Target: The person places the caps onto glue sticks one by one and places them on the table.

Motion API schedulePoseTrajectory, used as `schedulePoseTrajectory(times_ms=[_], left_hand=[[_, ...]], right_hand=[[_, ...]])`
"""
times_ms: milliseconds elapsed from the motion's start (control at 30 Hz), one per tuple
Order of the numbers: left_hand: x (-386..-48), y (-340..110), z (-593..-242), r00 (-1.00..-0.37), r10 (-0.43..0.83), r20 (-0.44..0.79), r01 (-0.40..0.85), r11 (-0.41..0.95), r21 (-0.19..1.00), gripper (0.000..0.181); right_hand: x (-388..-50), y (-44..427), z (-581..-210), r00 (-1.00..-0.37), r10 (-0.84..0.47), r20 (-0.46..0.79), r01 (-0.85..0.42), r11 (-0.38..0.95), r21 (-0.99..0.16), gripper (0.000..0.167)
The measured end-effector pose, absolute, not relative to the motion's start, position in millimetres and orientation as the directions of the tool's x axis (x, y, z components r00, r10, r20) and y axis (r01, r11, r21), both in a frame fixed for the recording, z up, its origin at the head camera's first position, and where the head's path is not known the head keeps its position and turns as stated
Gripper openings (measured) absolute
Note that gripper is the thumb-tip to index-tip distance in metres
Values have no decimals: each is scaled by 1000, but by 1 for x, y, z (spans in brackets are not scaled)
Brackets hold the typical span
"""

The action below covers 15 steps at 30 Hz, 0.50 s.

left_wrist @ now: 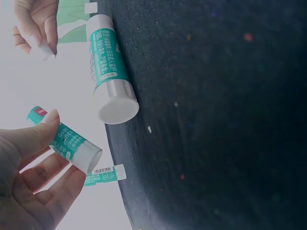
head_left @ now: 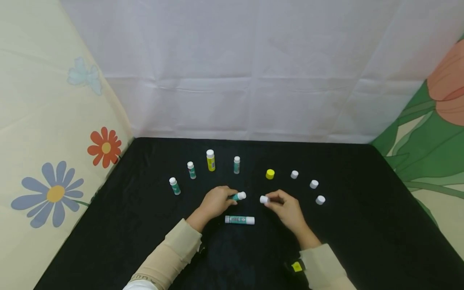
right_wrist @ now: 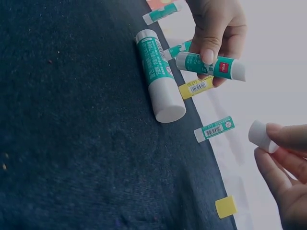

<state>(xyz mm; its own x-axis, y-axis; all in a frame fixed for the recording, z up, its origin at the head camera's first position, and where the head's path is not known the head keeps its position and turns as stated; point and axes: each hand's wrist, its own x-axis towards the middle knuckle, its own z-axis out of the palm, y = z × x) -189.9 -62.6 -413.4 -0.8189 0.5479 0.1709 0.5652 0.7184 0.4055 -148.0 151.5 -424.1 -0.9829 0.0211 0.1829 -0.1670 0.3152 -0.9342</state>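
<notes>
My left hand (head_left: pixel 216 200) pinches a small green-labelled glue stick (right_wrist: pixel 207 66) between thumb and fingers, tilted just above the black cloth. Its white end (head_left: pixel 241 195) points toward my right hand (head_left: pixel 288 210). Between the right thumb and fingertips is a white cap (right_wrist: pixel 260 134), held apart from the glue stick by a short gap. Nearer to me, a larger glue stick (head_left: pixel 240 220) with a white cap lies sideways on the cloth. In the left wrist view, that larger stick (left_wrist: pixel 108 67) shows close up, beyond the left fingertips.
Behind the left hand stand three small green glue sticks (head_left: pixel 175 186) and a yellow one (head_left: pixel 210 160), in an arc. Off to the right, a yellow cap (head_left: pixel 270 174) and three white caps (head_left: pixel 314 184) sit on the black cloth (head_left: pixel 362 225). A white curtain (head_left: pixel 232 80) hangs behind.
</notes>
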Motion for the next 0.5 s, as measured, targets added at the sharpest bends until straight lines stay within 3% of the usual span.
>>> schedulePoseTrajectory(times_ms=[500], left_hand=[[-187,-61,-414,-806,565,179,583,701,411,20]], right_hand=[[-148,149,-424,-981,24,193,-176,310,-934,17]])
